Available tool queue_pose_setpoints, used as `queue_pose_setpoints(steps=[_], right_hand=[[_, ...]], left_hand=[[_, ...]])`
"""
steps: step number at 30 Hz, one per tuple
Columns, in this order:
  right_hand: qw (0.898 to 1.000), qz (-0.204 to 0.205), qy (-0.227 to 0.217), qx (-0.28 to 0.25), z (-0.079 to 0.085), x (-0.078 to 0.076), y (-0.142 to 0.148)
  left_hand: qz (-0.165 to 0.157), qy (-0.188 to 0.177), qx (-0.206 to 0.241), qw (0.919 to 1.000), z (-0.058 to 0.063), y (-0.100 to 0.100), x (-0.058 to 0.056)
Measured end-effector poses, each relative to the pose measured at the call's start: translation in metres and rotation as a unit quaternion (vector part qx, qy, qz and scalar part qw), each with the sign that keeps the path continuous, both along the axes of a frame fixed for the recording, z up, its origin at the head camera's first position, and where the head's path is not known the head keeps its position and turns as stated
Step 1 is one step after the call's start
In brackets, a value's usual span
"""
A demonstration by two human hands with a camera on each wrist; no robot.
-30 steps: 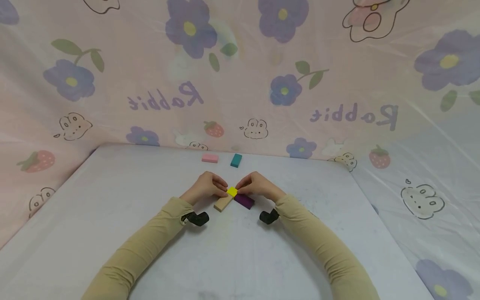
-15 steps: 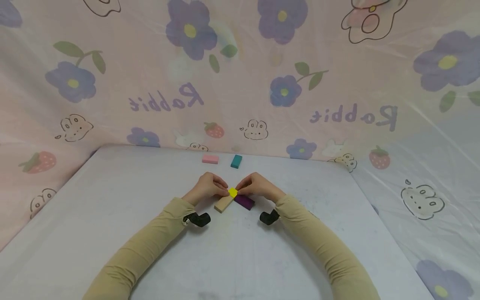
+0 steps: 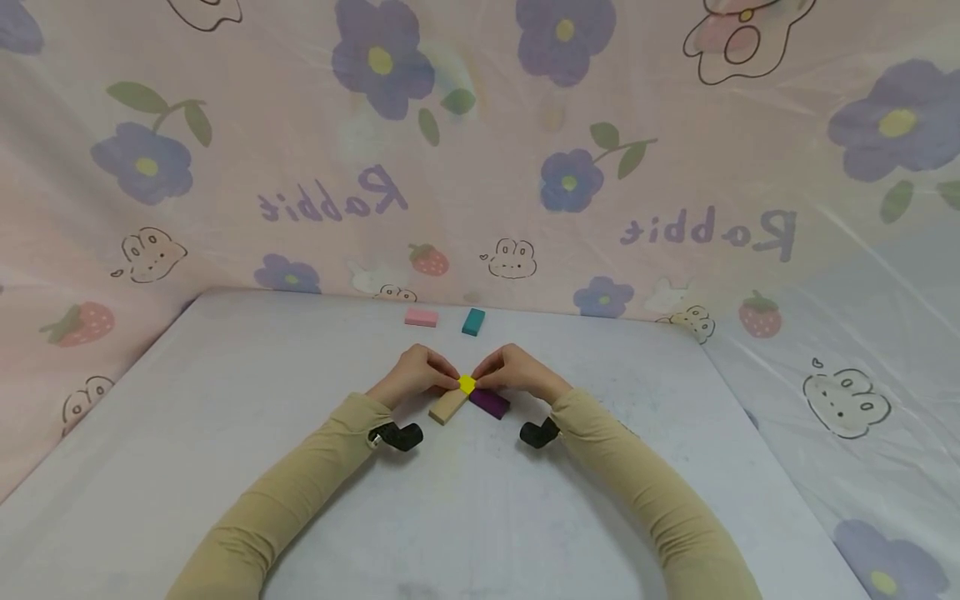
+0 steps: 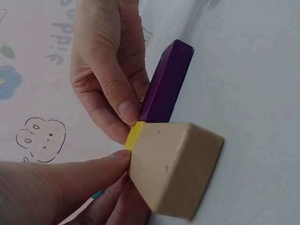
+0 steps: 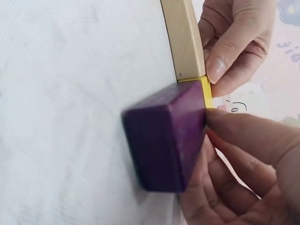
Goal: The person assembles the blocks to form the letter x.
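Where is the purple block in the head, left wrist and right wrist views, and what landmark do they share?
Head: purple block, below centre, slightly right.
Left wrist: purple block, upper middle, slightly right.
Right wrist: purple block, large, just below centre.
Shared landmark: the yellow block, by one end of it in every view.

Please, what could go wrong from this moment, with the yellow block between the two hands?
The left hand and right hand both hold the yellow block, so uneven pressure could twist it. The wooden block and purple block lie against it; such a twist might push them out of line. Also, the hands are close together and might bump when letting go.
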State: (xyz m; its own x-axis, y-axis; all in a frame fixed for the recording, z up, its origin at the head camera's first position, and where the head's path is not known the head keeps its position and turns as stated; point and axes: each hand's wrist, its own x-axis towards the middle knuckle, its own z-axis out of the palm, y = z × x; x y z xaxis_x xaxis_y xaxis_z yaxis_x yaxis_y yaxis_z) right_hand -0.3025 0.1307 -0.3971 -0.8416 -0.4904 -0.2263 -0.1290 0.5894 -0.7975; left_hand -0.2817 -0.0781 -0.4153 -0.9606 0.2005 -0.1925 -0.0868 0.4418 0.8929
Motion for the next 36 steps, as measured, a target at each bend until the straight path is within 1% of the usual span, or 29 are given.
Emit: queue_pose_setpoints(steps=[8,11,18,21,26,31,36], right_hand=[[1.000,0.009,0.004,0.005,-0.003,-0.004,-0.001],[1.000,0.016,0.005,0.005,-0.004,-0.005,-0.001],[0.999,0.038,-0.008,-0.002,0.001,-0.010,0.002],[0.999,0.044,-0.004,-0.016,0.006,-0.015,0.005],[0.999,0.027,0.020,-0.038,0.017,-0.029,0.011],[0.998,0.009,0.051,-0.039,0.023,-0.044,0.014],[0.996,-0.007,0.087,-0.035,0.024,-0.058,0.016]], left_hand=[[0.004,-0.015,0.013,0.9998,-0.001,-0.001,-0.001],[0.005,-0.017,0.011,0.9998,0.000,-0.002,-0.001],[0.010,-0.025,0.014,0.9996,-0.002,-0.002,-0.003],[0.013,-0.026,0.014,0.9995,-0.003,-0.001,-0.003],[0.014,-0.023,0.008,0.9996,-0.001,-0.002,-0.001],[0.009,-0.023,0.008,0.9997,0.000,-0.001,-0.002],[0.008,-0.022,0.013,0.9996,-0.001,0.000,-0.003]])
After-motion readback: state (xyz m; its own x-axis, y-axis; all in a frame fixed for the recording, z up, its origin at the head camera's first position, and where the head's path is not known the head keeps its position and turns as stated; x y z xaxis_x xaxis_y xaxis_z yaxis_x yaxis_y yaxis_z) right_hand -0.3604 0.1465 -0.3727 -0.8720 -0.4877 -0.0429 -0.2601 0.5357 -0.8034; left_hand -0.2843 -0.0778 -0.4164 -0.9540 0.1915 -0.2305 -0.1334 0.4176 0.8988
